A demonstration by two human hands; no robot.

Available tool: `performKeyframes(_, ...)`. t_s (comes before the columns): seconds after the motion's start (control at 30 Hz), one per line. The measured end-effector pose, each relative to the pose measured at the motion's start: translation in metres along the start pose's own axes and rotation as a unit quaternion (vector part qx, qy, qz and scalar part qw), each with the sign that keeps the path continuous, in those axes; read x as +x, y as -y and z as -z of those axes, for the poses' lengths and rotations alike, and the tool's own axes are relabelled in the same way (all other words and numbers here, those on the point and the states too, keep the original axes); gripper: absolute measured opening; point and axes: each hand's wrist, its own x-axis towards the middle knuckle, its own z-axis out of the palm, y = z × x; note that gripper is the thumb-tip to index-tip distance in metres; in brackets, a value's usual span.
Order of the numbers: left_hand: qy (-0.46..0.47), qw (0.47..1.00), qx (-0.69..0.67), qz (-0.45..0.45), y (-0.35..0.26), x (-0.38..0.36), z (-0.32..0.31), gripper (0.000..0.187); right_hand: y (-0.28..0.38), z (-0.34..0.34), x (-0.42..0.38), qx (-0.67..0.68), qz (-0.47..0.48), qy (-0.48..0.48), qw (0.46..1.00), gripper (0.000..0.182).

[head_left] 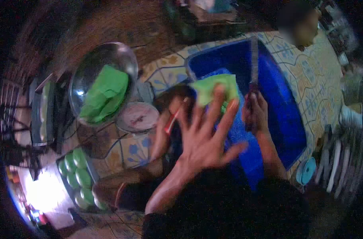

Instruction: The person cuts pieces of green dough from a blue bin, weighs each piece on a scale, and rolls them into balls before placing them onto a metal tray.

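My left hand [205, 139] is spread wide, its fingertips overlapping a light-green sheet [203, 85] from above. My right hand [257, 113] is wrapped around the dark handle of a knife [254, 59], whose long blade points away from me. Both are over a big blue tub [285, 119], with a brighter blue flat surface [247, 155] running across it below the sheet. Left of my left hand, another person's hand [159, 137] is close by, with a small red and white object [170, 123] at its fingers.
A steel bowl [123, 51] with green folded sheets [106, 93] stands at left, beside a plate of pinkish stuff [137, 115]. Green round pieces [84, 177] fill a tray near a glaring lamp [42, 191]. A turquoise round lid [306, 171] is at right. Another person [302, 26] is beyond the tub.
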Motion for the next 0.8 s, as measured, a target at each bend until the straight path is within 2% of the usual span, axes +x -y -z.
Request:
performKeyframes(0.03,0.103,0.995,-0.004,-0.001,0.0,-0.012,-0.044,0.049,-0.001,0.022,0.007,0.023,-0.029,-0.105,0.994,0.018)
performKeyframes(0.07,0.205,0.979,-0.004,0.001,-0.003,-0.025,-0.083,0.052,-0.017,0.052,0.005,0.013,-0.036,-0.117,0.992,0.018)
performKeyframes(0.1,0.206,0.979,-0.013,-0.003,-0.01,-0.017,-0.085,0.052,-0.048,0.087,0.013,-0.051,-0.021,-0.129,0.99,0.017)
performKeyframes(0.13,0.157,0.988,0.0,0.007,-0.009,-0.005,-0.074,0.049,-0.074,0.108,0.021,-0.105,-0.003,-0.147,0.983,0.016)
performKeyframes(0.2,0.085,0.995,-0.008,0.047,-0.017,0.014,-0.03,0.04,-0.105,0.136,-0.003,-0.132,-0.021,-0.135,0.982,0.017)
performKeyframes(0.23,-0.006,0.999,-0.018,0.049,-0.003,0.016,-0.021,0.032,-0.114,0.136,-0.003,-0.148,-0.067,-0.107,0.981,0.019)
performKeyframes(0.27,-0.003,0.999,-0.007,0.05,0.007,0.01,-0.016,0.032,-0.131,0.135,-0.007,-0.157,-0.107,-0.079,0.979,0.023)
performKeyframes(0.3,-0.02,0.993,-0.06,0.099,0.017,0.004,-0.008,0.027,-0.146,0.13,-0.009,-0.286,-0.025,-0.093,0.953,0.027)
performKeyframes(0.33,-0.042,0.982,-0.108,0.148,0.023,-0.002,0.0,0.022,-0.15,0.126,-0.01,-0.275,-0.02,-0.08,0.958,0.027)
performKeyframes(0.37,-0.046,0.983,-0.089,0.154,0.027,-0.01,0.005,0.022,-0.153,0.122,-0.013,-0.315,0.005,-0.049,0.948,0.027)
performKeyframes(0.43,-0.13,0.937,-0.146,0.288,0.042,-0.035,0.016,0.022,-0.156,0.112,-0.014,-0.382,0.042,0.002,0.923,0.027)
performKeyframes(0.47,-0.145,0.937,-0.121,0.293,0.051,-0.054,0.02,0.022,-0.155,0.108,-0.014,-0.413,0.048,0.02,0.909,0.029)
performKeyframes(0.5,-0.208,0.888,-0.129,0.389,0.067,-0.079,0.023,0.023,-0.151,0.1,-0.007,-0.402,0.065,0.04,0.912,0.029)
performKeyframes(0.53,-0.269,0.826,-0.141,0.475,0.082,-0.101,0.028,0.023,-0.145,0.094,-0.001,-0.468,0.187,0.018,0.863,0.027)
performKeyframes(0.57,-0.286,0.82,-0.127,0.478,0.1,-0.12,0.035,0.023,-0.133,0.081,0.005,-0.522,0.306,-0.01,0.796,0.027)
performKeyframes(0.6,-0.308,0.833,-0.046,0.458,0.117,-0.139,0.043,0.024,-0.119,0.066,0.016,-0.516,0.319,0.002,0.795,0.027)
performKeyframes(0.63,-0.32,0.84,0.032,0.438,0.127,-0.153,0.052,0.025,-0.097,0.047,0.026,-0.403,0.262,0.049,0.876,0.026)
performKeyframes(0.67,-0.32,0.839,0.03,0.44,0.125,-0.158,0.06,0.025,-0.075,0.037,0.025,-0.285,0.193,0.085,0.935,0.025)
performKeyframes(0.7,-0.427,0.774,-0.092,0.458,0.129,-0.156,0.067,0.019,-0.05,0.019,0.027,-0.278,0.135,0.102,0.946,0.021)
performKeyframes(0.73,-0.519,0.686,-0.212,0.463,0.132,-0.158,0.069,0.018,-0.032,0.002,0.029,-0.27,0.074,0.115,0.953,0.019)
performKeyframes(0.77,-0.485,0.728,-0.171,0.454,0.144,-0.179,0.068,0.016,-0.021,-0.014,0.033,-0.264,0.15,0.107,0.947,0.018)
performKeyframes(0.8,-0.48,0.727,-0.18,0.457,0.14,-0.18,0.069,0.016,-0.013,-0.028,0.037,-0.257,0.228,0.099,0.934,0.021)
